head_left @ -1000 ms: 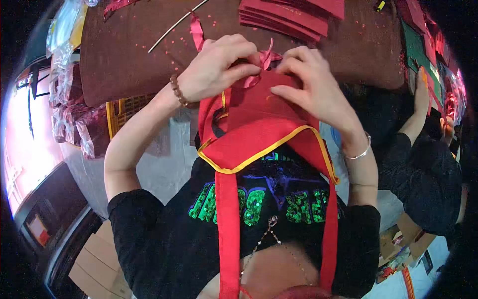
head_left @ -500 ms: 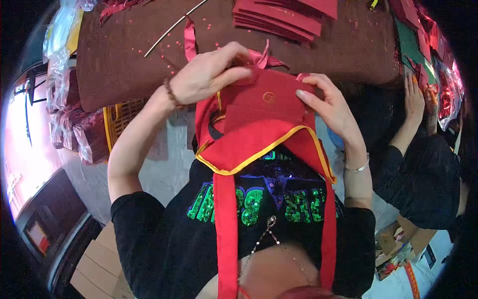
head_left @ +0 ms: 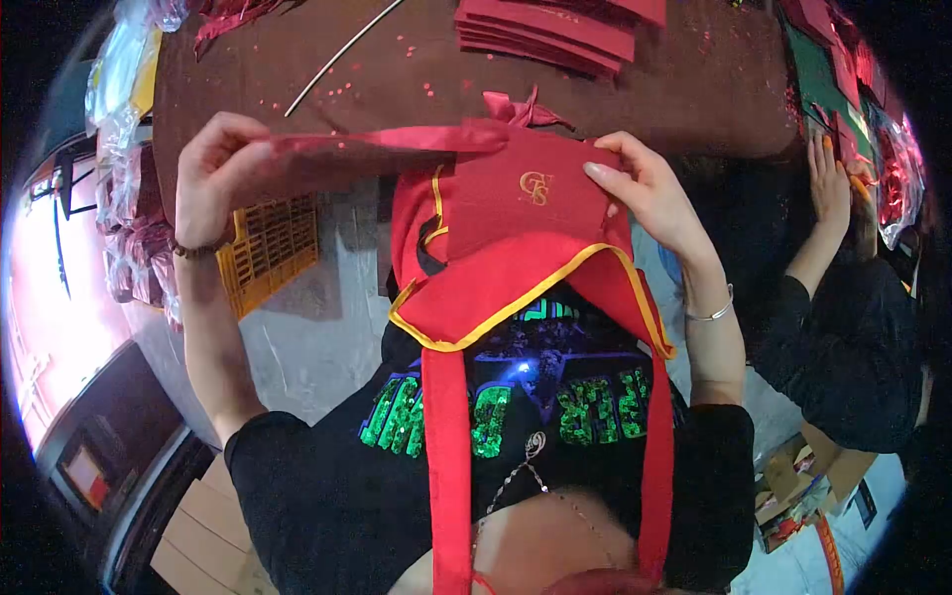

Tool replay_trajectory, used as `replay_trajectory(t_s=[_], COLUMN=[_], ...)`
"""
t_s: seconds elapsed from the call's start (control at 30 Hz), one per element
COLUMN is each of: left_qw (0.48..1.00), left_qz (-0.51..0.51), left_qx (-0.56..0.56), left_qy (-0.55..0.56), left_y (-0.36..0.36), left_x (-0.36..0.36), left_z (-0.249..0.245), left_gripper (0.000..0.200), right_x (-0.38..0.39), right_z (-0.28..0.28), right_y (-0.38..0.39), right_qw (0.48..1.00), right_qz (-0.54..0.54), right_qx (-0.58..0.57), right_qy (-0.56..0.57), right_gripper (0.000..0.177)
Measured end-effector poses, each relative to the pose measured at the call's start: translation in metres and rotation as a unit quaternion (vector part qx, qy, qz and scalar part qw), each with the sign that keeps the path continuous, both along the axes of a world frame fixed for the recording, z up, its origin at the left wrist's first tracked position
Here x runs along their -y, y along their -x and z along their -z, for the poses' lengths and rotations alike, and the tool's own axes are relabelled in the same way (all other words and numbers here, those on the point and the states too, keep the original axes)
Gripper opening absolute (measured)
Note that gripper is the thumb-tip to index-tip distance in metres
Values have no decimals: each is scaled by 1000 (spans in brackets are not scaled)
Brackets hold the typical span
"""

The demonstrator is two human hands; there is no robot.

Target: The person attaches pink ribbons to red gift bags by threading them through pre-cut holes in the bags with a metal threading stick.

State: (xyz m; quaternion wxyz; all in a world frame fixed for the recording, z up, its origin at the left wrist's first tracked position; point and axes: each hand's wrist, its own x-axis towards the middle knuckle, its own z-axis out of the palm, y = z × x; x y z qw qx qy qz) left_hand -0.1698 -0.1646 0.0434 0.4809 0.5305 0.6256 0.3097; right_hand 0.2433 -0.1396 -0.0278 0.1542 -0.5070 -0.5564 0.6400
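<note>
My left hand (head_left: 220, 169) is closed on the end of a red ribbon (head_left: 397, 139) and holds it out to the left, stretched nearly level. That ribbon runs to the top of a flat dark red bag-like piece (head_left: 486, 198) with a gold monogram. My right hand (head_left: 645, 183) pinches this piece at its upper right edge, thumb in front and fingers mostly behind. A ribbon bow or loose tail (head_left: 521, 107) stands up beyond its top edge. Below and behind it is the red apron (head_left: 476, 288) with yellow trim that I wear.
On the brown-covered table (head_left: 317, 149) lie a stack of dark red pieces (head_left: 545, 35), a thin rod (head_left: 337, 61) and red specks. A yellow crate (head_left: 268, 253) is below left. At right, another person's hand (head_left: 828, 183) is beside red and green material.
My left hand has moved from the top of the dark red piece far to the left, drawing the ribbon out straight. My right hand keeps its place, and the monogram shows more fully.
</note>
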Motion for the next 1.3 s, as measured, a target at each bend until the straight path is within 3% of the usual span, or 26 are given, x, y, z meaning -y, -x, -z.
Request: replay_trajectory(t_s=[0.03,0.1,0.17,0.23,0.27,0.3,0.33,0.4,0.53,0.63,0.67,0.77,0.83,0.9,0.97,1.03,1.07,1.17,1.2,1.3], left_qw=[1000,973,969,984,996,996,995,977,938,982,981,982,984,988,991,999,987,996,997,999], left_qz=[0,-30,24,74,64,65,65,66,114,151,153,136,136,43,38,-28,-64,11,7,-16], left_qx=[1,168,170,120,29,29,-59,-198,-326,-19,20,37,47,-77,-95,28,147,32,61,-1], left_qy=[0,-157,-180,-113,-52,-53,-48,-51,-27,108,116,123,109,128,88,19,16,-81,-50,-49], left_y=[0,-1,-1,-1,-4,-3,-1,4,-2,5,3,12,15,24,23,25,31,19,23,23], left_x=[-2,-8,-10,-6,-7,-8,-11,-16,-16,-12,-8,-2,-4,-11,-13,-13,-14,-19,-20,-24], left_z=[4,18,12,3,-2,1,7,17,18,12,9,13,17,27,30,34,42,26,23,13], left_gripper=[16,23,30,32,31,31,28,21,20,38,48,51,41,28,16,15,14,15,16,17], right_x=[-1,-1,-2,-3,-4,-4,-6,-6,-7,-7,-7,-7,-7,-7,-7,-7,-7,-6,-6,-6], right_z=[-2,-4,-5,-8,-9,-9,-8,-7,-3,0,0,0,0,-2,-7,-5,-3,-2,-3,-2], right_y=[2,0,-3,-5,-5,-6,-6,-4,-5,-6,-6,-5,-5,-5,-3,-6,-6,-8,-8,-8], right_qw=[1000,1000,999,999,999,999,999,999,1000,999,999,999,999,1000,1000,1000,999,999,998,999], right_qz=[6,12,14,8,0,1,-7,-17,-13,-15,-12,-6,-9,-13,-23,-20,-20,-7,3,4], right_qx=[-14,-24,-34,-33,-34,-35,-29,-23,-14,-16,-25,-24,-17,-11,3,6,4,-10,-15,-2], right_qy=[9,16,29,29,31,30,33,38,17,24,23,36,30,25,10,20,30,35,60,50], right_gripper=[21,21,20,20,20,20,20,20,21,21,22,21,22,22,23,24,24,23,22,21])
